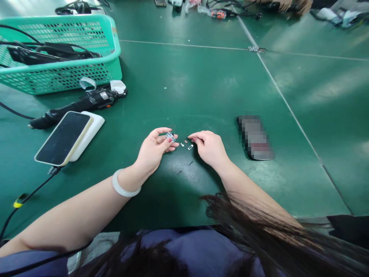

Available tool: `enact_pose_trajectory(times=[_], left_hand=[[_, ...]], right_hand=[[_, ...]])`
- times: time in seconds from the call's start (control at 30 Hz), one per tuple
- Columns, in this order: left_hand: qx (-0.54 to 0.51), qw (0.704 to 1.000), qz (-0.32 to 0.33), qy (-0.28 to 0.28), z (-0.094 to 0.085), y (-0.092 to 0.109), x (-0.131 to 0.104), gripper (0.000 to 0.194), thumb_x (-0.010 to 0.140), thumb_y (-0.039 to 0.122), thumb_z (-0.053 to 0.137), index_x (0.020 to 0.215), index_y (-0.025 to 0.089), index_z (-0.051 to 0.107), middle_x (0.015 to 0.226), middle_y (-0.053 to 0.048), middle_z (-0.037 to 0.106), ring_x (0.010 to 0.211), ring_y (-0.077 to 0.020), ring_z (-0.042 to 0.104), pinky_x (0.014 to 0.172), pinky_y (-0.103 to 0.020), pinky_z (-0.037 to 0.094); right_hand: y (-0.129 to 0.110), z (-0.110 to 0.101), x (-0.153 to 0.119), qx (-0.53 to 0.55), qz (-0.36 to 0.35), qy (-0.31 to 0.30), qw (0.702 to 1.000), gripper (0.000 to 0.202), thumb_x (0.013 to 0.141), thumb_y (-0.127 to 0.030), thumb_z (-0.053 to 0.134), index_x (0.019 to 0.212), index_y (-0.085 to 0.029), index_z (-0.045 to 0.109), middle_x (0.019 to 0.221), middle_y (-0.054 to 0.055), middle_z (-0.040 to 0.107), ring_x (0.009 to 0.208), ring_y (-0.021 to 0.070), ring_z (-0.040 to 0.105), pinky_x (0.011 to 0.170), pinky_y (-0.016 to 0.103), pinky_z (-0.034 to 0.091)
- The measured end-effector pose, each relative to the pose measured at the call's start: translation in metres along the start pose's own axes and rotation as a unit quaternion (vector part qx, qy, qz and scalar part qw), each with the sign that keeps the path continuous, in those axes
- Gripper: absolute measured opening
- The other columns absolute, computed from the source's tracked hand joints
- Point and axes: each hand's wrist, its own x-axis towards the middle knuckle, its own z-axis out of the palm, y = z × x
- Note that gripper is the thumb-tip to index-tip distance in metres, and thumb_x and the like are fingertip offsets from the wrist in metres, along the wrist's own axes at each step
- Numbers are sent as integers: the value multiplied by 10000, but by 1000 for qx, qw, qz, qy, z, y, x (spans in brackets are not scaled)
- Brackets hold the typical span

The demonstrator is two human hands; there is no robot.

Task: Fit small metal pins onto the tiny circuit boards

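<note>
Between thumb and fingers, my left hand (155, 145) holds a small grey-blue part (170, 136) with cut-outs, just above the mat. My right hand (209, 146) rests close by on the right, its thumb and index finger near each other; whether anything tiny sits between them I cannot tell. On the mat between the hands lie a small white rectangular frame (190, 147), a tiny white piece (182, 145) and a tiny reddish piece (186, 141). The right fingertips are nearest to the reddish piece.
A green plastic basket (115, 63) with black cables and parts stands at the upper left. Before it lies a black electric screwdriver (95, 99). A phone (65, 136) rests on a white block (93, 125); a dark, blurred device (256, 137) lies right. Tools and cables line the far edge.
</note>
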Motion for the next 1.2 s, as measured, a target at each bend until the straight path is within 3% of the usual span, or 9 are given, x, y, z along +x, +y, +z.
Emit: enact_pose_trajectory(times=[0.17, 0.3, 0.6, 0.87, 1.03, 1.2], left_hand=[[9, 1000, 3, -14, -2, -2, 1, 311, 794, 212, 676, 1099, 183, 621, 930, -47, 733, 717, -97, 690, 697, -220, 546], [-1, 1000, 0, -10, -1, -2, 0, 257, 832, 209, 629, 1085, 167, 640, 932, -54, 728, 727, -96, 693, 729, -226, 553], [6, 1000, -20, -7, 3, 1, -1, 194, 804, 148, 648, 984, 159, 577, 917, -58, 727, 755, -125, 714, 755, -255, 564], [15, 1000, -7, -11, 3, 1, -2, 168, 829, 148, 614, 983, 164, 547, 872, -37, 711, 734, -110, 701, 746, -253, 558], [26, 1000, 6, -16, 2, 0, -1, 203, 839, 178, 607, 1035, 177, 553, 839, -14, 688, 714, -100, 683, 739, -256, 551], [39, 999, 4, -29, 2, -1, -1, 234, 819, 215, 644, 1036, 166, 576, 831, -19, 685, 715, -103, 673, 730, -252, 547]], right_hand=[[-1, -6, -2, -17, 1, -20, 1000, 146, 812, -142, 609, 831, -228, 726, 853, 28, 716, 838, 196, 614, 788, 355, 469], [-4, -1, -1, -38, -14, -16, 999, 81, 830, -220, 634, 844, -213, 713, 836, 36, 696, 816, 200, 591, 782, 358, 459], [-9, 10, 5, -127, -51, -41, 990, 201, 873, -153, 535, 733, -200, 672, 826, 73, 657, 827, 222, 548, 770, 367, 435], [-8, 5, 3, -89, -35, -10, 995, 225, 895, -138, 473, 823, -203, 676, 868, 59, 664, 858, 214, 573, 805, 363, 454], [-8, 4, 3, -99, -38, -31, 994, 97, 844, -211, 624, 767, -201, 682, 870, 60, 662, 871, 222, 568, 804, 371, 454], [-11, 6, 6, -140, -50, -54, 987, 131, 846, -201, 627, 729, -199, 685, 842, 63, 661, 837, 217, 557, 777, 367, 442]])
